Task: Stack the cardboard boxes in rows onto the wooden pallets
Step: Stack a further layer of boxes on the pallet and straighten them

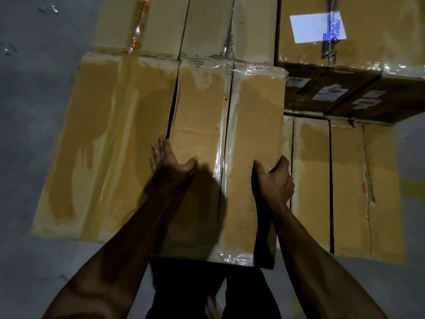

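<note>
Cardboard box point(227, 157), taped along its centre seam, held at the middle of the view with its long axis running away from the person, near end toward the dark trousers point(207, 293) and far end toward the rows beyond. Left hand point(169, 163) lies against the box's left edge, fingers straight and pointing forward along the gap beside the neighbouring box, thumb spread onto the top face. Right hand point(274, 178) grips the right edge, thumb on the top face and fingers curled over the side, out of sight. Clear tape wraps the near and far ends of the box and glints along the seam. Immediately left, a wider flat box point(110, 143) lies parallel, its right edge just beside the held box and its top streaked with tape. Beyond both, two further boxes point(184, 26) continue the same orientation. To the right and lower, a box with dark straps point(345, 185) lies with its long axis also parallel, just beside the right hand. At upper right, a taller stack carries a top box with a white label point(317, 27) and blue-printed tape; its side face shows small labels. Grey floor point(34, 77) surrounds the stack at left and bottom.
</note>
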